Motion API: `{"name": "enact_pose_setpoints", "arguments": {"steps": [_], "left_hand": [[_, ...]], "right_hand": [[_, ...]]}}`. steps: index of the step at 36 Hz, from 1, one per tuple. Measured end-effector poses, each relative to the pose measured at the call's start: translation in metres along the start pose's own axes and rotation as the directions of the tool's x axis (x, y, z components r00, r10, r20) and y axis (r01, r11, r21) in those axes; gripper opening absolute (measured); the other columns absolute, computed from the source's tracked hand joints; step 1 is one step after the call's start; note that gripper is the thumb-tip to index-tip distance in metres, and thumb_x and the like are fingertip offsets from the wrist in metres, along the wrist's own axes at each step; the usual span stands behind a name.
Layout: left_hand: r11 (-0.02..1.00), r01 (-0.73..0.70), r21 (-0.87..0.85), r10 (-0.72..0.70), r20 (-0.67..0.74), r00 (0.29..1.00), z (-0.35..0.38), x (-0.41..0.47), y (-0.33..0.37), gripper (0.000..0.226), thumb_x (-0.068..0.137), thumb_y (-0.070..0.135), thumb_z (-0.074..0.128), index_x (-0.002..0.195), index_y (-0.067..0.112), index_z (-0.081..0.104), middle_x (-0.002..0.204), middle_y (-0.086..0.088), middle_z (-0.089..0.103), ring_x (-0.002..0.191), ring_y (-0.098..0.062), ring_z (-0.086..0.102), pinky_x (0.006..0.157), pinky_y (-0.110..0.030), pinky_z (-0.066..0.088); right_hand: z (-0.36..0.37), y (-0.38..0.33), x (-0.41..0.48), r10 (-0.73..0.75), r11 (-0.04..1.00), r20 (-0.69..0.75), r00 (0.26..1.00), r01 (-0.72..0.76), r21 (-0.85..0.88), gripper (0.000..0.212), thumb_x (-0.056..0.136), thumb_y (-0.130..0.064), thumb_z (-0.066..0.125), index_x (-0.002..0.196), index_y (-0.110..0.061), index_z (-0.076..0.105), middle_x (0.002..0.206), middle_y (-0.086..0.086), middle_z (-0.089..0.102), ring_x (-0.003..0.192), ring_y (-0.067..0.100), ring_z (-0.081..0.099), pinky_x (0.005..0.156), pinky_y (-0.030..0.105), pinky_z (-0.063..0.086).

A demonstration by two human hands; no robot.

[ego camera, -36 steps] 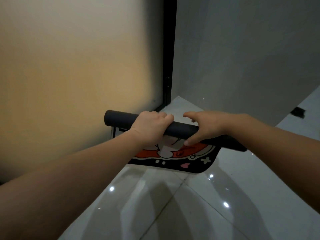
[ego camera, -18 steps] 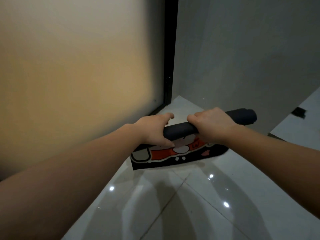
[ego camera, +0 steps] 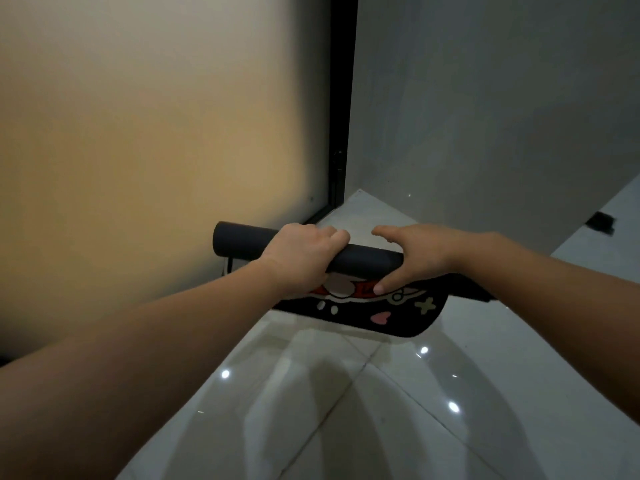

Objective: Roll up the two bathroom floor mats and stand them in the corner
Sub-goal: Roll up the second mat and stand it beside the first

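Both arms outstretched; left hand (ego camera: 298, 258) fingers (ego camera: 330, 237) curled over mat roll (ego camera: 242, 241); right hand (ego camera: 419, 254) clasps it

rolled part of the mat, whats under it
Under the roll hangs the mat's unrolled flap, black with a cartoon print, over the glossy tile floor. The left hand and right hand grip the roll and cover the print's middle.
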State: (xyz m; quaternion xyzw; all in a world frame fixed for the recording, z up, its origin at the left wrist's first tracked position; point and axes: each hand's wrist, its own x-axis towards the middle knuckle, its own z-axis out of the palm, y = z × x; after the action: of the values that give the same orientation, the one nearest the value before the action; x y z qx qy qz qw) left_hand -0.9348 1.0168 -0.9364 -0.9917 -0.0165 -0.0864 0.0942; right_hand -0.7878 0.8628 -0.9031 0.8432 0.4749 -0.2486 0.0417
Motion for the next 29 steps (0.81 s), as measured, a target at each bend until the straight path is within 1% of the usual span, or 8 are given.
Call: {"name": "enact_pose_setpoints", "arguments": {"steps": [3,7,9,12,15,19,23,29], "left_hand": [[1.000,0.006,0.023,-0.005,-0.040,0.999,0.000,-0.001,0.003,0.029,0.084,0.028,0.056,0.111,0.021,0.046,0.101,0.000,0.059,0.083,-0.023,0.059,0.060,-0.033,0.029],[1.000,0.026,0.006,-0.026,-0.043,0.999,0.003,0.000,0.003,0.038,0.082,0.033,0.060,0.115,0.023,0.044,0.105,0.001,0.058,0.088,-0.022,0.058,0.062,-0.032,0.030],[0.996,0.043,-0.081,-0.044,-0.004,0.999,0.007,0.004,0.000,0.053,0.077,0.042,0.064,0.122,0.024,0.042,0.112,0.002,0.056,0.098,-0.021,0.057,0.068,-0.031,0.036],[0.979,0.028,-0.204,-0.002,0.127,0.992,0.009,0.010,-0.007,0.094,0.063,0.064,0.070,0.138,0.023,0.031,0.136,0.001,0.045,0.124,-0.020,0.043,0.100,-0.034,0.035],[0.922,0.192,-0.336,-0.079,0.323,0.943,0.000,0.014,-0.010,0.113,0.059,0.067,0.074,0.147,0.023,0.018,0.152,0.001,0.030,0.138,-0.020,0.030,0.113,-0.039,0.027],[0.801,0.374,-0.468,-0.075,0.542,0.837,0.000,0.013,-0.011,0.099,0.066,0.053,0.078,0.144,0.029,0.022,0.141,0.003,0.046,0.122,-0.019,0.050,0.103,-0.036,0.041],[0.710,0.387,-0.588,-0.051,0.505,0.861,0.002,0.011,-0.011,0.056,0.070,0.039,0.076,0.119,0.030,0.051,0.105,0.007,0.063,0.093,-0.016,0.061,0.085,-0.035,0.050],[0.925,0.216,-0.313,-0.131,0.273,0.953,0.006,0.005,-0.004,0.036,0.075,0.048,0.064,0.101,0.028,0.050,0.091,0.005,0.063,0.085,-0.021,0.061,0.068,-0.033,0.044]], "right_hand": [[0.001,0.004,0.001,-0.034,0.986,0.075,0.997,0.021,0.167,0.072,0.055,-0.066,0.076,0.116,-0.035,0.055,0.111,-0.012,0.065,0.098,0.015,0.064,0.085,0.032,0.051],[0.006,0.005,0.002,-0.054,0.969,0.035,0.998,0.044,0.243,0.039,0.062,-0.051,0.079,0.089,-0.030,0.061,0.085,-0.006,0.069,0.076,0.012,0.067,0.072,0.032,0.055],[0.007,0.002,0.001,-0.064,0.994,-0.088,0.994,0.072,0.087,0.032,0.068,-0.048,0.075,0.087,-0.028,0.059,0.079,-0.006,0.064,0.073,0.016,0.062,0.063,0.030,0.048],[0.012,0.002,-0.003,-0.202,0.948,-0.316,0.927,0.105,-0.300,0.023,0.078,-0.047,0.062,0.088,-0.029,0.052,0.076,-0.007,0.055,0.076,0.021,0.060,0.058,0.030,0.035],[0.015,0.002,-0.007,-0.343,0.874,-0.405,0.848,0.131,-0.467,0.020,0.084,-0.043,0.055,0.093,-0.027,0.048,0.086,-0.005,0.060,0.078,0.020,0.060,0.059,0.030,0.031],[0.020,0.000,-0.010,-0.418,0.848,-0.461,0.783,0.155,-0.507,0.027,0.086,-0.042,0.055,0.100,-0.019,0.052,0.090,0.000,0.061,0.075,0.023,0.058,0.058,0.030,0.029],[0.020,0.001,-0.008,-0.415,0.848,-0.482,0.771,0.137,-0.511,0.025,0.084,-0.040,0.058,0.099,-0.021,0.052,0.087,-0.001,0.060,0.068,0.019,0.052,0.057,0.031,0.038],[0.010,-0.001,-0.003,-0.206,0.944,-0.290,0.935,0.112,-0.309,0.056,0.072,-0.061,0.063,0.115,-0.030,0.047,0.098,-0.005,0.061,0.087,0.020,0.058,0.064,0.031,0.038]]}}
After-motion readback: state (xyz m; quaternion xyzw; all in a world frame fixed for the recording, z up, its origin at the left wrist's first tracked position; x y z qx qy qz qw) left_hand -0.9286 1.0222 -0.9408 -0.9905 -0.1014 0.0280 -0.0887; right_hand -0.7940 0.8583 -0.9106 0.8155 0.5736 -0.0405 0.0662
